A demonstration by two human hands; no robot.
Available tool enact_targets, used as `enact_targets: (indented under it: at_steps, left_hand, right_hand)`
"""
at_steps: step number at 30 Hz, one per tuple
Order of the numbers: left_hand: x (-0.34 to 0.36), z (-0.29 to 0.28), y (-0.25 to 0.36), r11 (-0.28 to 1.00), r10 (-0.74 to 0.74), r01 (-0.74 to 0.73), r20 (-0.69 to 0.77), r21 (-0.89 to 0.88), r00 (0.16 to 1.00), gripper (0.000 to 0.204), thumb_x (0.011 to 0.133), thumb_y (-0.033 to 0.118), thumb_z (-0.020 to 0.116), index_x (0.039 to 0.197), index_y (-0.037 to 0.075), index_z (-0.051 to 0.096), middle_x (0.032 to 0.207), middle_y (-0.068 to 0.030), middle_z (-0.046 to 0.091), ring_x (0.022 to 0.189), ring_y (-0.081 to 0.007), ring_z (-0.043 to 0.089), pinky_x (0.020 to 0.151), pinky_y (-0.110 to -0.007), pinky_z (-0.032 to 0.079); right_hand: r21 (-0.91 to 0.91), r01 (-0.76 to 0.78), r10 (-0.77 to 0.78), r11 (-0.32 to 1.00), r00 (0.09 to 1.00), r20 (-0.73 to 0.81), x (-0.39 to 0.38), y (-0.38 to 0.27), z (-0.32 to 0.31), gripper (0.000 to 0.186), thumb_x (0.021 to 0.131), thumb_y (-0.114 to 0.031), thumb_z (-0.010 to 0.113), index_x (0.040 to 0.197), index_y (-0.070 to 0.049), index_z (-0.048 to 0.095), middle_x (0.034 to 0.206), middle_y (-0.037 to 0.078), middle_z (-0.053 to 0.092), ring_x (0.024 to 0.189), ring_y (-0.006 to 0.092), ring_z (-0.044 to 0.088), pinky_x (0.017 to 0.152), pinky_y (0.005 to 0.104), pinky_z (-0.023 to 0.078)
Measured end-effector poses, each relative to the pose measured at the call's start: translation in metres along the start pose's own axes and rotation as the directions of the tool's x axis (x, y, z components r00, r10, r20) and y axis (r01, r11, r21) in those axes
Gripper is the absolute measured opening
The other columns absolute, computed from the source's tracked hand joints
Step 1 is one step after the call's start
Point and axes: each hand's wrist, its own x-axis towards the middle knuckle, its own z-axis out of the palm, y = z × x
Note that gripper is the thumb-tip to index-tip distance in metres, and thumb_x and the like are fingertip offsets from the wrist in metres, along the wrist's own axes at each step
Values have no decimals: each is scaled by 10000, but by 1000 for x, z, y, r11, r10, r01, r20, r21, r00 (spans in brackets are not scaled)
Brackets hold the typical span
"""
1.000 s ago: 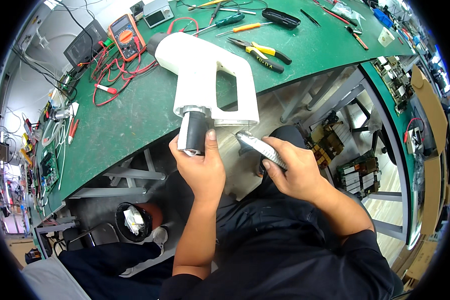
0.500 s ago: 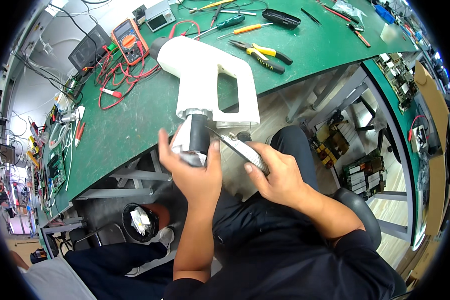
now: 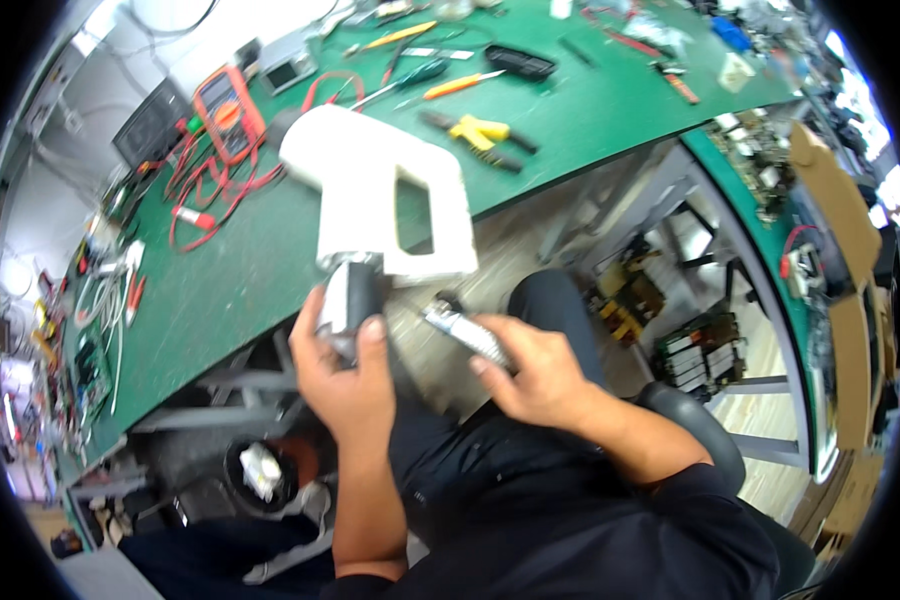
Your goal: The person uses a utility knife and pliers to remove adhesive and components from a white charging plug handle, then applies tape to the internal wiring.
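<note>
Within our left hand point(image 3: 348, 390): a cylinder point(image 3: 366, 300)

Our left fingers clamp its lower end; its top meets the white housing point(image 3: 358, 190), over the edge of the worktop point(image 3: 240, 270). Our right hand point(image 3: 543, 375) has its fingers clamped on a silver tool point(image 3: 465, 333). The housing looks light, stiff, perhaps slippery; its loop grip point(image 3: 450, 205) seems the surest hold. Its dark nozzle point(image 3: 284, 133) points far-left; the cylinder's long axis runs away from us.

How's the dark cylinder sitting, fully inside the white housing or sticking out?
Sticking out: the dark cylinder shows below the white housing, in the left hand. Any inserted part is hidden.
</note>
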Motion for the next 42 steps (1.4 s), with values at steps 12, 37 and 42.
enact_targets:
  at_steps: [12, 37, 42]
  left_hand:
    - [-5, 2, -16, 997, 59, -58, -38, 43, 998, 482, 1004, 181, 610, 1391, -57, 450, 1290, -220, 573, 1137, -259, 595, 980, -350, 459]
    - [0, 2, 25, 923, 71, -45, -54, 382, 996, 501, 897, 275, 763, 1214, -72, 588, 990, -221, 662, 825, -305, 637, 742, -376, 522]
    - [-4, 2, 23, 931, 54, -27, -65, 364, 996, 553, 895, 302, 772, 1240, -75, 563, 1019, -245, 673, 886, -338, 673, 781, -400, 547]
  right_hand:
    - [-38, -7, 8, 999, 999, 34, -7, 2, -30, 417, 909, -212, 666, 1270, -39, 550, 981, 157, 694, 742, 352, 681, 624, 428, 555]
    - [-160, -3, -18, 987, 992, -127, -26, -3, -74, 380, 907, -194, 651, 1238, -42, 545, 900, 146, 666, 763, 357, 670, 628, 442, 544]
    - [-223, 16, -58, 975, 981, -186, -31, -6, -84, 385, 910, -207, 647, 1241, -44, 537, 922, 153, 663, 779, 368, 669, 642, 442, 554]
